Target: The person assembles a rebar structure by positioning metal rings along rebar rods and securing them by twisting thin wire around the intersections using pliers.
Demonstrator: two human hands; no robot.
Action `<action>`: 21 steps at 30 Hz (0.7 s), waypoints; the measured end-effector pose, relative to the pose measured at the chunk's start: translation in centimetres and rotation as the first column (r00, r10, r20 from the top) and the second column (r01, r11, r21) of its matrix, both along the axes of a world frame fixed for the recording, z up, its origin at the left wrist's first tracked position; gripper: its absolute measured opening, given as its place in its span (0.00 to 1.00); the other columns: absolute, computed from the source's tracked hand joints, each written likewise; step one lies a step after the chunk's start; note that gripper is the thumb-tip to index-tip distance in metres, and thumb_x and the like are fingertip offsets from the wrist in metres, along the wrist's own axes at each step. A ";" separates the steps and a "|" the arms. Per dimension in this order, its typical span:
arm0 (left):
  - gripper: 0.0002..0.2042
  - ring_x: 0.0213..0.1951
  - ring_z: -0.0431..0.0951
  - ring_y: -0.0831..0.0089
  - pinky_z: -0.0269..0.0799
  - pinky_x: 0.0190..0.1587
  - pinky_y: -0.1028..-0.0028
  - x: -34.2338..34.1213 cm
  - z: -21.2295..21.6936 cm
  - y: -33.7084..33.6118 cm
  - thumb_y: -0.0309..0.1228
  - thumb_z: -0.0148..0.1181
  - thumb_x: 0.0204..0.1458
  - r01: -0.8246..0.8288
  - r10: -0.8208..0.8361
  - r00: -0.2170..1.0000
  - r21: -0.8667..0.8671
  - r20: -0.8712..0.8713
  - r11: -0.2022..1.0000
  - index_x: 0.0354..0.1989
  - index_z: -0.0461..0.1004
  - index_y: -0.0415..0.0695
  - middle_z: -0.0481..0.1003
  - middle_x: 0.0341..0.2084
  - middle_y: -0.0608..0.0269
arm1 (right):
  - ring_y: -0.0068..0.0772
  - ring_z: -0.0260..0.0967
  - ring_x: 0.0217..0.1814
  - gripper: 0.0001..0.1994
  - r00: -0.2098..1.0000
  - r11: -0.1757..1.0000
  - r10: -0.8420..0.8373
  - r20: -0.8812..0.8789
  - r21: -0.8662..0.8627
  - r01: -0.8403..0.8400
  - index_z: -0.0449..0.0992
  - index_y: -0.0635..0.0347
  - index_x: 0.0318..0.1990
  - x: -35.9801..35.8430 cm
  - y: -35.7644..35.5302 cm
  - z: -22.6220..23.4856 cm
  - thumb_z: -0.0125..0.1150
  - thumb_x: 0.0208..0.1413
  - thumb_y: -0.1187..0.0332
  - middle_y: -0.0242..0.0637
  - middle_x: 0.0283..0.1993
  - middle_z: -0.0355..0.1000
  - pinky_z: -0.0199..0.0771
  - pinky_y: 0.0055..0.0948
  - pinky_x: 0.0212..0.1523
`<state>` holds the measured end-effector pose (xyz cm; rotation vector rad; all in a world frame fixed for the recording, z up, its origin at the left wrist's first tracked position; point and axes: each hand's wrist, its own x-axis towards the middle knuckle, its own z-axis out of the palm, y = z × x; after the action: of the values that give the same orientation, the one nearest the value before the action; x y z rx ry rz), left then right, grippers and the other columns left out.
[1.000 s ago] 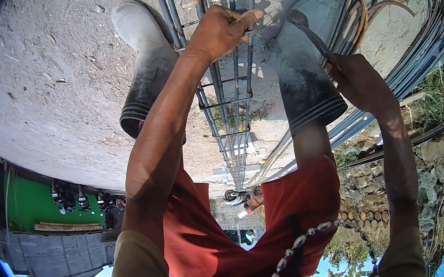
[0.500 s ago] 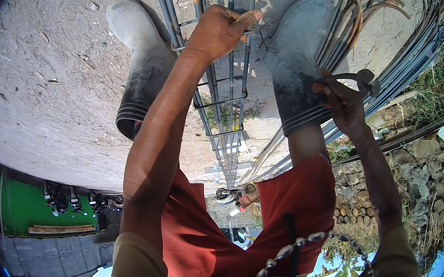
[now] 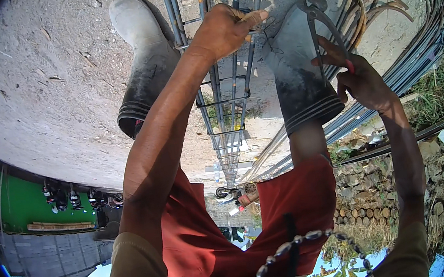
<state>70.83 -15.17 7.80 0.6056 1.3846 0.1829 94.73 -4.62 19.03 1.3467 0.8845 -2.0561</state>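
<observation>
My left hand is closed at a stirrup on the rebar cage, its thumb lying across toward the right-hand bars. Thin tie wire sticks out beside that thumb; the curled fingers hide where it runs. To the right, over the right boot, my right hand grips a pair of pincers. Their jaws point away from me, and the two handles are spread, with fingers around and between them. The pincers are apart from the cage.
Rubber boots stand on either side of the cage, the left boot and the right boot. Bent rusty bars and a long bundle of rods lie on the right. A stone wall is beyond them.
My right hand has swung the pincers from pointing sideways to pointing away from me, and their handles now show spread. My left hand stays at the stirrup.
</observation>
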 end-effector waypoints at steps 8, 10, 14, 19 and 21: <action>0.27 0.24 0.75 0.69 0.70 0.33 0.71 -0.1 0.5 0.6 0.55 0.55 0.48 0.050 -0.050 0.999 -0.013 0.002 0.999 0.29 0.79 0.37 0.75 0.18 0.55 | 0.46 0.71 0.29 0.28 0.761 0.736 0.648 0.011 0.247 -0.630 0.59 0.53 0.61 0.2 -0.3 -2.1 0.40 0.50 0.79 0.55 0.38 0.71 0.71 0.37 0.35; 0.27 0.24 0.76 0.69 0.70 0.33 0.71 -0.1 0.1 0.2 0.55 0.55 0.48 0.033 -0.033 0.999 0.008 -0.010 0.999 0.29 0.79 0.38 0.75 0.18 0.55 | 0.50 0.71 0.32 0.27 0.715 0.697 0.698 0.025 0.204 -0.687 0.59 0.54 0.61 -0.3 -0.1 -2.2 0.41 0.50 0.78 0.56 0.36 0.71 0.69 0.40 0.38; 0.27 0.24 0.76 0.69 0.70 0.33 0.71 0.0 0.0 0.3 0.56 0.55 0.48 0.031 -0.031 0.999 0.000 -0.016 1.000 0.29 0.79 0.38 0.76 0.20 0.55 | 0.51 0.71 0.38 0.30 0.729 0.675 0.684 -0.002 0.380 -0.632 0.60 0.60 0.60 0.6 -0.7 -2.0 0.42 0.44 0.83 0.56 0.39 0.70 0.67 0.39 0.41; 0.27 0.24 0.76 0.70 0.70 0.32 0.71 0.1 0.1 0.2 0.56 0.55 0.47 0.035 -0.035 0.998 0.011 -0.043 0.999 0.28 0.79 0.38 0.77 0.20 0.55 | 0.53 0.69 0.37 0.28 0.751 0.641 0.661 -0.008 0.527 -0.559 0.60 0.60 0.59 0.6 -0.7 -1.2 0.44 0.45 0.80 0.55 0.33 0.69 0.67 0.43 0.39; 0.27 0.23 0.75 0.72 0.70 0.31 0.72 0.0 0.2 0.4 0.55 0.55 0.47 0.061 -0.061 0.998 0.006 -0.027 0.998 0.28 0.79 0.38 0.77 0.20 0.55 | 0.54 0.68 0.37 0.29 0.689 0.606 0.725 0.022 0.456 -0.652 0.60 0.60 0.60 0.0 -0.7 -1.3 0.44 0.45 0.80 0.54 0.33 0.69 0.66 0.43 0.40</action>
<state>70.78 -14.81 7.97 0.6576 1.3895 0.1310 94.75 -5.32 17.71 0.7944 1.7081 -1.3883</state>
